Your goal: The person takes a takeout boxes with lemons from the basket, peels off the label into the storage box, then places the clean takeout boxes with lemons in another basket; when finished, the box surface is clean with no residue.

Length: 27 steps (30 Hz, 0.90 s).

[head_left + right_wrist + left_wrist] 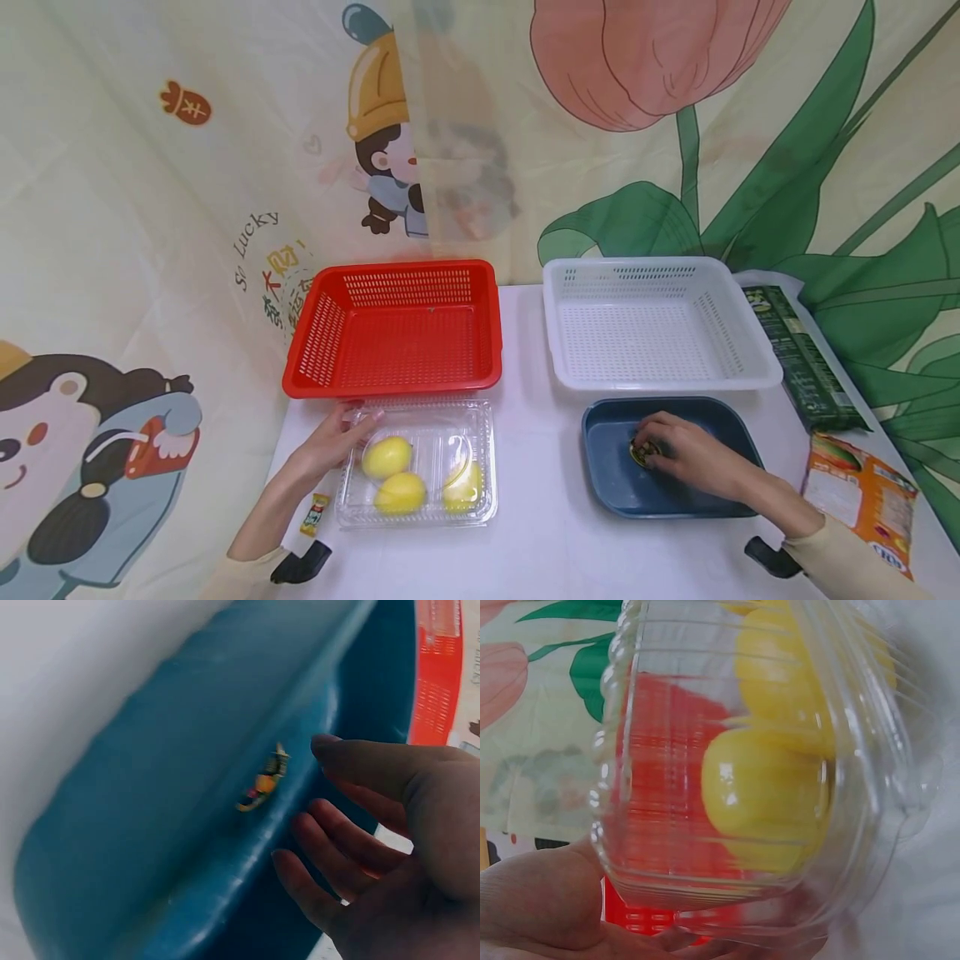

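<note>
In the head view, the right hand [686, 457] covers part of a small packet [640, 455], its print too small to read; the right forearm [776, 500] hides the lower right rim of the blue tray [611, 487]. The white basket [667, 385] overlaps the left side of a green packet [810, 358], and a sleeve [847, 558] covers a corner of the orange bag [862, 492]. In the left wrist view, the bottom edge crops the left hand [547, 900], and ribbed plastic blurs the lemons [761, 787]. In the right wrist view, the small packet is blurred.
</note>
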Each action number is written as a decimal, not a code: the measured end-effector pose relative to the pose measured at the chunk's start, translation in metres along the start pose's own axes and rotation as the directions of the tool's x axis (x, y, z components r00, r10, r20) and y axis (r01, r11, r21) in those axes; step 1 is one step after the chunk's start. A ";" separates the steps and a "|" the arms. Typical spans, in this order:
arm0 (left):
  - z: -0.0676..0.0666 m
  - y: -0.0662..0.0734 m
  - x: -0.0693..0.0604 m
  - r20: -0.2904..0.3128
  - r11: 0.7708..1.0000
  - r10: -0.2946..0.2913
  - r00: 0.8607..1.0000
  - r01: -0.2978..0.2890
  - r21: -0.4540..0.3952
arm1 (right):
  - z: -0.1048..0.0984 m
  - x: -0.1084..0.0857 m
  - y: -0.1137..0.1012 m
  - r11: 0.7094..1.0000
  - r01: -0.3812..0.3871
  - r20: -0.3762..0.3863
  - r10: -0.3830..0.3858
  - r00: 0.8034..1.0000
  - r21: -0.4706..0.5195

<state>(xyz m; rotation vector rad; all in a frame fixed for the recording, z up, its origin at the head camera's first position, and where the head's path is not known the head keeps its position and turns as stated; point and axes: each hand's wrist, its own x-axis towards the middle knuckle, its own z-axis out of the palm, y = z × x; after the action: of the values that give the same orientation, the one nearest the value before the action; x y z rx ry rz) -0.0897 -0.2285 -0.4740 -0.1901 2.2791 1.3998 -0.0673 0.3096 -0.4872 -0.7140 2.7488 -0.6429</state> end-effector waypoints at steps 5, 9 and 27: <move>0.000 -0.001 0.000 0.006 1.000 0.009 1.000 -0.009 -0.010 | -0.014 -0.001 -0.008 0.999 0.035 -0.014 -0.035 0.999 -0.005; -0.001 -0.002 0.000 0.007 1.000 0.009 1.000 -0.008 -0.025 | -0.027 0.002 -0.017 0.999 0.046 -0.014 -0.046 0.999 0.017; 0.000 -0.005 -0.002 0.019 0.998 0.006 1.000 -0.005 -0.062 | -0.100 0.034 -0.005 1.000 -0.013 -0.240 0.009 0.971 -0.016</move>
<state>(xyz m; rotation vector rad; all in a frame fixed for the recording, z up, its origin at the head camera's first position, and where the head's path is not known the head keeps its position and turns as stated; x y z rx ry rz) -0.0865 -0.2307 -0.4770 -0.1889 2.2237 1.4701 -0.1264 0.3244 -0.4004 -0.6636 2.9788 -0.7494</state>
